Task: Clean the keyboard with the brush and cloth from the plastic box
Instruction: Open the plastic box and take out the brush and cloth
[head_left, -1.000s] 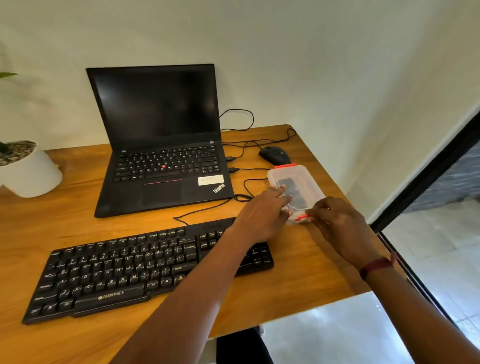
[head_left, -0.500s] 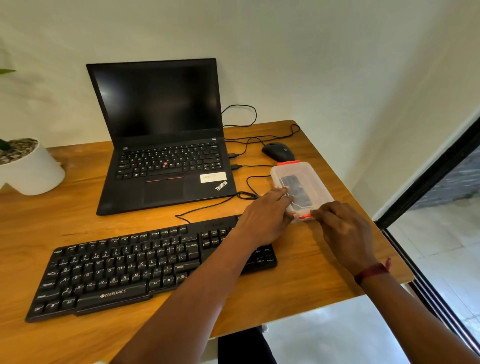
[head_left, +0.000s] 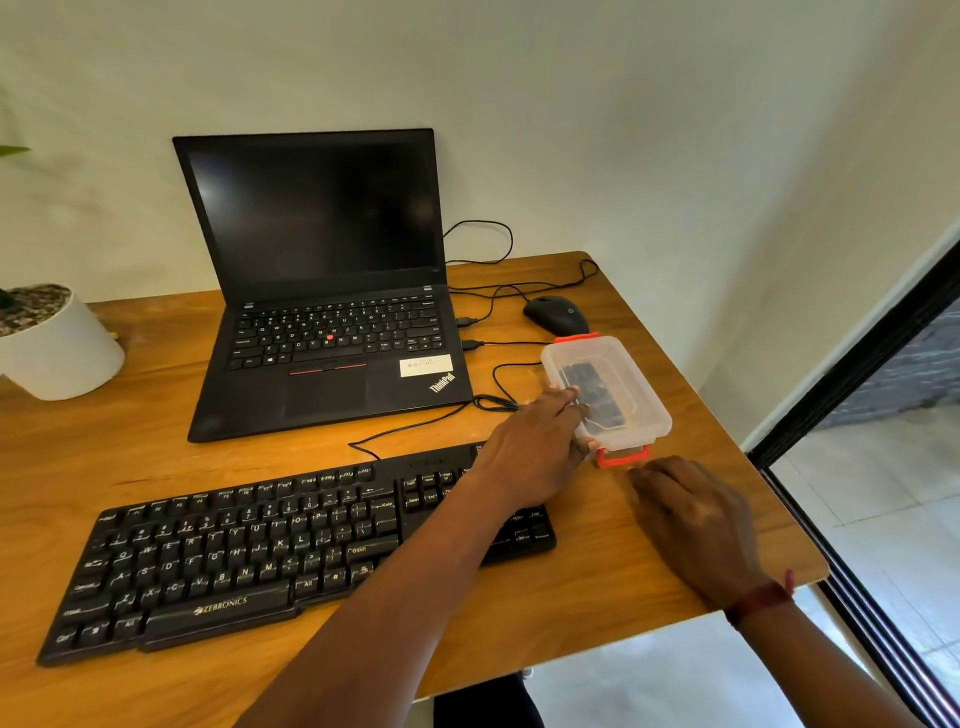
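Note:
A clear plastic box (head_left: 631, 384) with red clips lies on the wooden desk (head_left: 597, 587), lid on, with a dark item showing through. My left hand (head_left: 535, 447) reaches over the black keyboard (head_left: 249, 551) and grips the box's near left corner. My right hand (head_left: 691, 514) rests on the desk just in front of the near red clip (head_left: 622, 457), fingers loosely curled, holding nothing. The clip is swung outward. The brush and cloth cannot be made out separately inside the box.
An open black laptop (head_left: 322, 291) stands behind the keyboard. A black mouse (head_left: 556, 314) and its cables lie beyond the box. A white plant pot (head_left: 57, 348) sits at far left. The desk's right edge drops beside a dark-framed glass door (head_left: 852, 374).
My right hand has drawn back from the near red clip toward me, and the clip now sticks out. My left hand stays on the box's corner.

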